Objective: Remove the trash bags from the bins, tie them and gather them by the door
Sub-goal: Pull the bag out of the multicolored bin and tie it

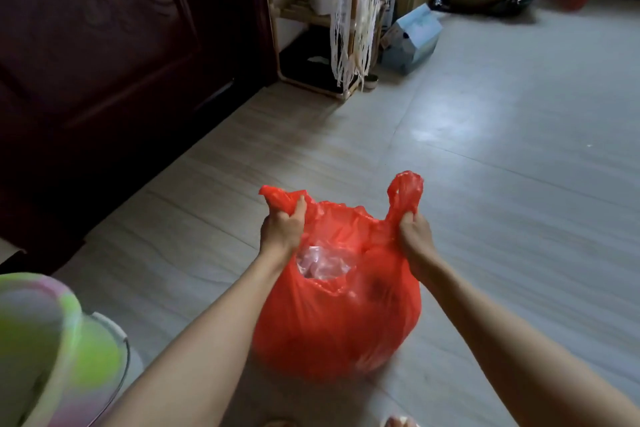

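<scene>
A full red trash bag [341,326] sits on the tiled floor in front of me, its mouth open with clear plastic waste [323,263] showing inside. My left hand [282,227] is closed around the bag's left handle, pulled out to the left. My right hand [415,236] grips the right handle, whose loop sticks up above my fingers. A dark wooden door [104,45] stands at the left, beyond the bag.
A green and pastel bin [45,350] is at the lower left beside my left arm. A bamboo rack [322,45] with hanging white cords stands by the door. A light blue carton [412,35] lies behind it, with cardboard and red items at the far right.
</scene>
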### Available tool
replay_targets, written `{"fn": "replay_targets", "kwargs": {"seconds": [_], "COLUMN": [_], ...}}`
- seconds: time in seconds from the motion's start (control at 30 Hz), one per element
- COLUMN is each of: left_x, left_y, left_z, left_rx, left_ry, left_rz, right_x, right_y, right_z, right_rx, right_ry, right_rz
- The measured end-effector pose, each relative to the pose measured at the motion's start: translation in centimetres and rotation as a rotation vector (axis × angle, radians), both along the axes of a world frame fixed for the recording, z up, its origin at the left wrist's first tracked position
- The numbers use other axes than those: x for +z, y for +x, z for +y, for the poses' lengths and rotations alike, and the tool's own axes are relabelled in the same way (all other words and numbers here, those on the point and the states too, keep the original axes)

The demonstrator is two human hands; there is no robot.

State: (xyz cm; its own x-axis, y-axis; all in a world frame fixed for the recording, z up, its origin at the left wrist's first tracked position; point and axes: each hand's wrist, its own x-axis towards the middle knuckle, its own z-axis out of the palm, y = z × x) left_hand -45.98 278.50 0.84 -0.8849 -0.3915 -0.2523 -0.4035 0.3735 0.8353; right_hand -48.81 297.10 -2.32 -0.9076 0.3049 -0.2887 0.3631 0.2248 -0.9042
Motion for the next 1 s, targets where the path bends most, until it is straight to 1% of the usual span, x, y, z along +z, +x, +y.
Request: {"fn": "replay_targets", "kwargs": {"seconds": [0.03, 0.07, 0.1, 0.13, 0.17, 0.2, 0.23, 0.27, 0.3, 0.37, 0.4, 0.43, 0.5, 0.57, 0.63, 0.67, 0.7, 0.77, 0.8, 0.83, 0.87, 0.9, 0.93, 1.0], "left_x": [0.4, 0.6, 0.7, 0.7, 0.2, -0.7, -2.0, -3.2, -4.7, -6.2, -6.2, -6.4, -6.6, -6.2, -5.2, -4.5, -4.0, -3.1, -3.1, -2.8, -2.6, -2.1, -1.9, -1.7], "left_y": [-0.9, -1.7, -2.3, -2.7, -2.8, -2.9, -3.0, -2.9, -2.9, -2.8, -2.7, -2.8, -2.9, -3.0, -3.1, -3.0, -3.0, -2.6, -2.4, -2.2, -2.1, -2.0, -1.9, -1.3], "left_z": [0.3, 0.6, 1.0, 1.4, 1.6, 1.5, 1.3, 0.8, 0.1, -1.5, -2.3, -3.0, -3.9, -4.1, -4.0, -3.8, -3.8, -3.7, -3.8, -4.0, -4.3, -4.4, -4.4, -4.3], "left_rx": [0.005, 0.029, 0.062, 0.076, 0.047, -0.023, -0.105, -0.169, -0.187, -0.065, 0.018, 0.079, 0.145, 0.160, 0.156, 0.128, 0.064, -0.160, -0.293, -0.433, -0.559, -0.666, -0.738, -0.797], "left_ry": [0.061, 0.160, 0.289, 0.376, 0.417, 0.381, 0.320, 0.244, 0.188, 0.144, 0.098, 0.033, -0.060, -0.074, -0.018, 0.047, 0.153, 0.456, 0.554, 0.564, 0.469, 0.331, 0.174, -0.144], "left_rz": [0.006, 0.026, 0.069, 0.106, 0.154, 0.158, 0.146, 0.128, 0.123, 0.133, 0.136, 0.143, 0.149, 0.166, 0.160, 0.161, 0.159, 0.104, 0.074, 0.045, 0.005, -0.044, -0.109, -0.189], "right_x": [0.3, 0.5, 0.5, 0.2, -0.2, -0.5, -1.2, -1.6, -2.2, -3.4, -3.5, -3.7, -3.4, -2.9, -2.5, -2.5, -2.4, -2.4, -2.6, -2.7, -2.9, -3.2, -3.6, -4.1], "right_y": [-0.8, -1.4, -1.7, -1.9, -1.8, -1.4, -1.2, -1.1, -0.8, -0.5, -0.3, -0.3, -0.6, -1.2, -1.7, -1.8, -2.1, -2.4, -2.6, -2.9, -3.1, -3.2, -3.2, -3.2], "right_z": [-0.5, -1.1, -1.5, -1.9, -2.3, -2.3, -2.1, -1.6, -0.9, 0.7, 1.4, 2.0, 2.6, 2.7, 2.3, 2.0, 1.6, 0.8, 0.6, 0.5, 0.5, 0.6, 0.8, 1.0], "right_rx": [-0.009, -0.019, -0.024, -0.016, 0.013, 0.078, 0.153, 0.219, 0.290, 0.401, 0.386, 0.329, 0.167, 0.041, -0.020, -0.032, -0.046, -0.107, -0.152, -0.199, -0.248, -0.300, -0.350, -0.415], "right_ry": [-0.073, -0.213, -0.407, -0.585, -0.705, -0.735, -0.691, -0.569, -0.403, -0.088, -0.005, 0.018, -0.064, -0.181, -0.237, -0.272, -0.326, -0.458, -0.495, -0.503, -0.506, -0.513, -0.535, -0.568], "right_rz": [-0.005, -0.009, -0.015, -0.041, -0.073, -0.111, -0.128, -0.129, -0.122, -0.090, -0.059, -0.004, 0.126, 0.204, 0.217, 0.205, 0.189, 0.152, 0.149, 0.145, 0.145, 0.130, 0.109, 0.025]}}
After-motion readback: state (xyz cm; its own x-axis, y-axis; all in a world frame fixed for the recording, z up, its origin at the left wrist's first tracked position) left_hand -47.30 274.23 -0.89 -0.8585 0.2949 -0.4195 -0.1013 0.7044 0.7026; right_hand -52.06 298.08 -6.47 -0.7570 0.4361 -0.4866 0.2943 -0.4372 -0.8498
